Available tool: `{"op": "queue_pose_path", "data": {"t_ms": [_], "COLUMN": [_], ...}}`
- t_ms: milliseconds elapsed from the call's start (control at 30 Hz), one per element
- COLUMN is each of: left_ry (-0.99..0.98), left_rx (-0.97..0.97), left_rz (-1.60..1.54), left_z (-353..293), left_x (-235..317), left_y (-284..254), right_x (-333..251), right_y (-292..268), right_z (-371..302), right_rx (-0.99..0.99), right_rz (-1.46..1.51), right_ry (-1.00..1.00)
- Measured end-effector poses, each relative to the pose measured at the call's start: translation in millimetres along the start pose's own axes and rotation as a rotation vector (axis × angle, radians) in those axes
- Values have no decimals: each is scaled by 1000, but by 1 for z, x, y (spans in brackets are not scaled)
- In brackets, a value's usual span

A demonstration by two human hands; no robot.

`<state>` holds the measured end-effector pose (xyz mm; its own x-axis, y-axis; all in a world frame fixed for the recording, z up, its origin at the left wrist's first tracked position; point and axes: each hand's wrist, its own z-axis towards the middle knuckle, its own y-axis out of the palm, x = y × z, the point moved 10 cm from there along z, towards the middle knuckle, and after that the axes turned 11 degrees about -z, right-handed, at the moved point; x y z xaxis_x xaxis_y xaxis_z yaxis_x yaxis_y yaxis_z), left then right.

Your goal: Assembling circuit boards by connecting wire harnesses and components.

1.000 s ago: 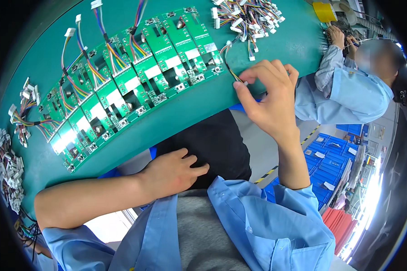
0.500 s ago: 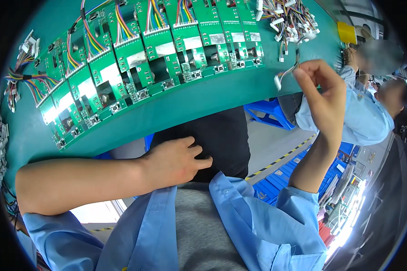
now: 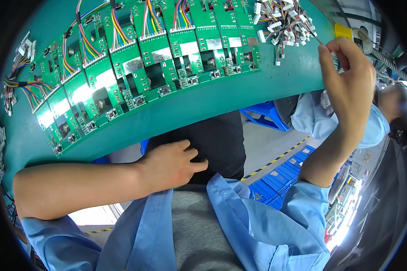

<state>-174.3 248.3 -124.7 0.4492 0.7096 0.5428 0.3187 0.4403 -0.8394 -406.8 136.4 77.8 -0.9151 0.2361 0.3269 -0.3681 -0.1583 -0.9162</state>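
Observation:
My right hand point(image 3: 350, 77) is raised beyond the right end of the circuit boards, thumb and finger pinched on a thin reddish wire point(image 3: 320, 42). That wire runs toward a heap of cables with white connectors point(image 3: 291, 31); whether it is free of the heap I cannot tell. My left hand point(image 3: 172, 163) lies on my dark-clad lap, fingers loosely bent and apart, with nothing in it. A row of green circuit boards point(image 3: 181, 61) spans the bench. Bundles of coloured wires point(image 3: 117, 31) stand in the connectors of several boards, while boards at the right carry none.
The green bench top point(image 3: 212, 99) bends across the view. More cables point(image 3: 22, 56) lie at its left end. A person in a blue sleeve point(image 3: 309, 115) sits at the right. Below the bench are a blue stool point(image 3: 264, 113) and blue bins point(image 3: 276, 176).
My right hand has moved up and to the right. The white-ended cable that hung from its fingers no longer shows there. My left hand stays on my lap.

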Motion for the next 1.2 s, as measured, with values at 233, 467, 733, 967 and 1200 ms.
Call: {"op": "queue_pose_path", "data": {"t_ms": [233, 467, 733, 967, 1200], "left_ry": [-5, 0, 31, 8, -7], "left_rx": [-45, -48, -52, -30, -52], "left_rz": [7, 7, 25, -5, 2], "left_z": [-1, -1, 2, -1, -2], "left_x": [-1, 0, 1, 1, 0], "left_y": [-1, 2, -1, 0, 1], "right_x": [11, 39, 38, -80, -109], "right_y": [-14, -29, 0, 36, 49], "right_z": [-1, -2, -4, 34, 48], "right_rx": [102, 163, 187, -50, -71], "right_rz": [-107, -164, 827, 1121, 1172], "right_ry": [-58, 145, 260, -190, -237]}}
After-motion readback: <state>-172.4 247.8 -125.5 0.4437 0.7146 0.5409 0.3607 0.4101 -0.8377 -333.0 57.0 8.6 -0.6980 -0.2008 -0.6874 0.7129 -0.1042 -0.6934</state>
